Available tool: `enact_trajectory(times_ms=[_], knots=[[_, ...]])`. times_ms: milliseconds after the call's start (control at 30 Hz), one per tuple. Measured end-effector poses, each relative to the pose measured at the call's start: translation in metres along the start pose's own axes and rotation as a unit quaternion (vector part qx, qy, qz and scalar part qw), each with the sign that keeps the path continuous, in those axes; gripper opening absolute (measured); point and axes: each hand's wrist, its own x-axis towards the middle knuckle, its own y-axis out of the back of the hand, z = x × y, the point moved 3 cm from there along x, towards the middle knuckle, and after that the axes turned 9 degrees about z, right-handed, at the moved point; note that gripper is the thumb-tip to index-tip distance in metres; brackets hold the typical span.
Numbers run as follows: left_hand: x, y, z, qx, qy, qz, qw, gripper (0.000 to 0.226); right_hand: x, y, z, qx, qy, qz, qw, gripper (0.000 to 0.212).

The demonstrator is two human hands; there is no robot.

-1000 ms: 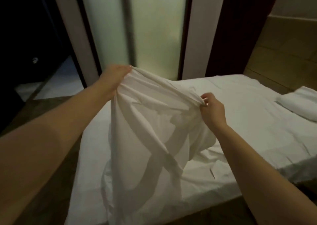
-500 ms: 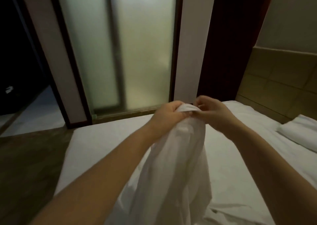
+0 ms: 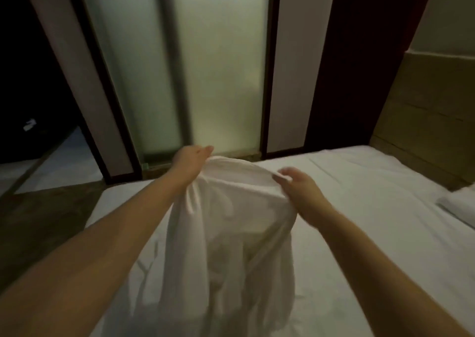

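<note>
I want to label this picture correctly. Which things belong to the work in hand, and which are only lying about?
In the job:
white cloth, held up above the bed
left hand, gripping its top edge
right hand, pinching the same edge

Only lying about:
the bed itself
pillow, at the right edge of the picture
glass door, behind the bed
</note>
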Motion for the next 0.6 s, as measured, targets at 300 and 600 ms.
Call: enact_trajectory(times_ms=[300, 600], knots=[[0.107, 0.195, 0.274, -0.023, -0.238, 0.34, 0.909, 0.044, 0.16, 0.1, -0.376, -0.048, 0.347, 0.138, 0.927, 0.03], [0.088, 0.308, 0.369, -0.115, -0.322, 0.353, 0.871, 0.044, 0.115, 0.168, -0.457, -0.211, 0.472, 0.076, 0.853, 0.026]])
